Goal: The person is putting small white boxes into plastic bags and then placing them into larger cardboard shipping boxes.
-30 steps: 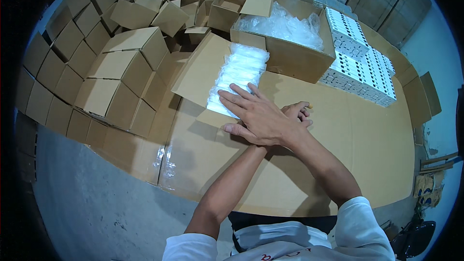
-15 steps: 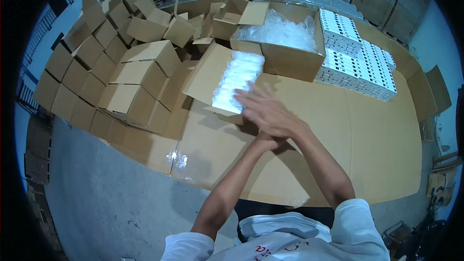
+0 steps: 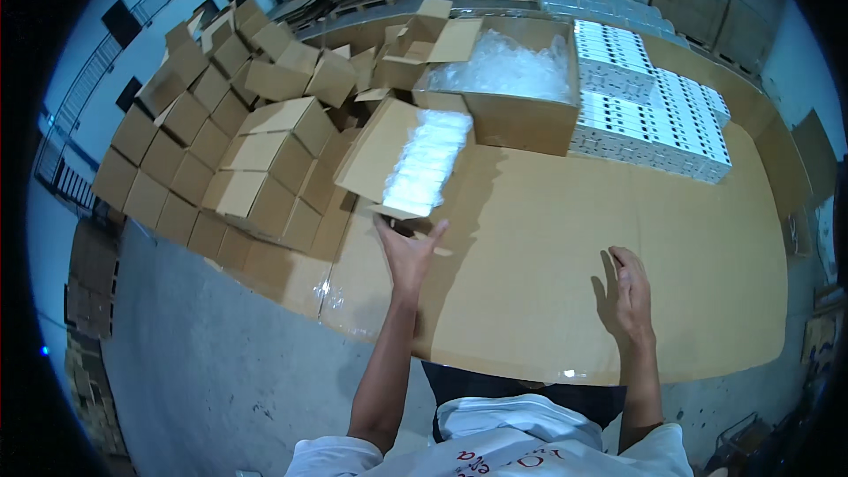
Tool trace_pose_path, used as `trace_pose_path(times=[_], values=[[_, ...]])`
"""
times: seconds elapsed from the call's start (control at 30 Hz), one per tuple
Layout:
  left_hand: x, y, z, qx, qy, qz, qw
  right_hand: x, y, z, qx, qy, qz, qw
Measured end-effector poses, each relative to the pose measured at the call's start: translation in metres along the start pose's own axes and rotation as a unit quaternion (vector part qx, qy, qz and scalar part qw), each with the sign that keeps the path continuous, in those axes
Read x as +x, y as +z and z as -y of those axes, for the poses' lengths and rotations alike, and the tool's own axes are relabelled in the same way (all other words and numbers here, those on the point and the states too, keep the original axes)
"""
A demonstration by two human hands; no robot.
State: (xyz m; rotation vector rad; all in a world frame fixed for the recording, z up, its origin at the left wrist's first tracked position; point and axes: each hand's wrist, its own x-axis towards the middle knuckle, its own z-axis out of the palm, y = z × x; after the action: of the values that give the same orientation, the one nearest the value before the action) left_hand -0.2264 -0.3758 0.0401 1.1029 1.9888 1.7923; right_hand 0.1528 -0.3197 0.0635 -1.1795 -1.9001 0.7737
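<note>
- Near the left edge of the cardboard-covered table (image 3: 565, 283), an open carton (image 3: 402, 163) is sitting packed with a row of clear-wrapped packets (image 3: 428, 163).
- Left hand (image 3: 408, 252) is reaching up at the carton's near end, fingers spread open, gripping nothing; whether it is touching the flap, cannot tell.
- Carton is lying straight ahead of that hand, long axis running away toward the far edge.
- Right hand (image 3: 629, 296) is hanging open and empty over bare cardboard, well apart from the carton, so left is nearer.

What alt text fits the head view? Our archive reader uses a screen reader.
A person's left hand reaches toward a small open carton of white packets on a cardboard-covered table; the right hand hovers open nearby.
</note>
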Motion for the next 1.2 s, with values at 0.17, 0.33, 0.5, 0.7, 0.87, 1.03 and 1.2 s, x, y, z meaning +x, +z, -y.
trace_pose_path(times=[0.17, 0.33, 0.5, 0.7, 0.87, 1.03, 1.2], values=[[-0.003, 0.042, -0.01, 0.025, 0.042, -0.092, 0.995, -0.009, -0.032, -0.018, -0.087, -0.022, -0.009, 0.996], [-0.009, 0.049, -0.002, 0.019, 0.048, -0.053, 0.997, -0.01, -0.04, -0.033, -0.077, -0.005, -0.008, 0.997], [-0.033, 0.032, 0.022, 0.048, -0.036, 0.101, 0.993, -0.016, -0.03, -0.045, -0.061, 0.021, -0.002, 0.998], [-0.066, 0.045, 0.011, 0.145, -0.155, 0.261, 0.942, -0.018, -0.018, -0.061, 0.095, 0.052, 0.019, 0.994], [-0.09, 0.063, 0.003, 0.001, -0.117, 0.337, 0.934, -0.034, -0.006, -0.052, 0.193, 0.072, -0.039, 0.978], [-0.107, 0.09, 0.001, -0.141, 0.011, 0.301, 0.943, -0.056, 0.005, -0.074, 0.07, 0.049, -0.071, 0.994], [-0.134, 0.088, 0.025, -0.156, 0.003, 0.255, 0.954, -0.049, 0.013, -0.065, 0.109, 0.036, -0.108, 0.987]])
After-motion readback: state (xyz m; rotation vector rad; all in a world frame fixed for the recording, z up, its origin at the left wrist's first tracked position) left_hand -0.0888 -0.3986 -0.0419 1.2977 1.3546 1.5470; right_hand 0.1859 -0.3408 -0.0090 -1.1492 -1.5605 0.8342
